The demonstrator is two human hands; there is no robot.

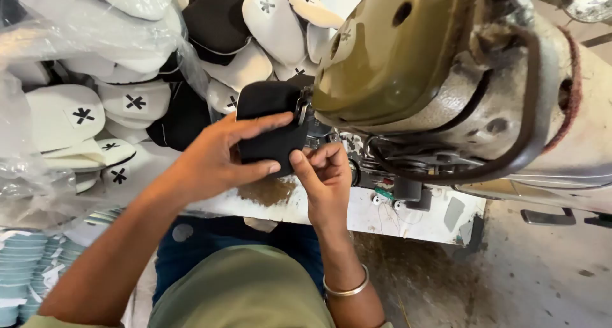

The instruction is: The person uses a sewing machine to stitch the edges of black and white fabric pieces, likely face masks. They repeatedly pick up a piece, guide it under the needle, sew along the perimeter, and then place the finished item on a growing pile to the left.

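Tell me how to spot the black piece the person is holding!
Find the big olive-green sewing machine. Just under its left end, the left hand and right hand pinch a black fabric piece. Unlike the white pieces piled at the left, it is plain black, without a cross mark.

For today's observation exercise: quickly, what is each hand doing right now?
Left hand: fingers spread over the black fabric piece, holding it.
Right hand: pinching that piece's lower edge beside the sewing machine.
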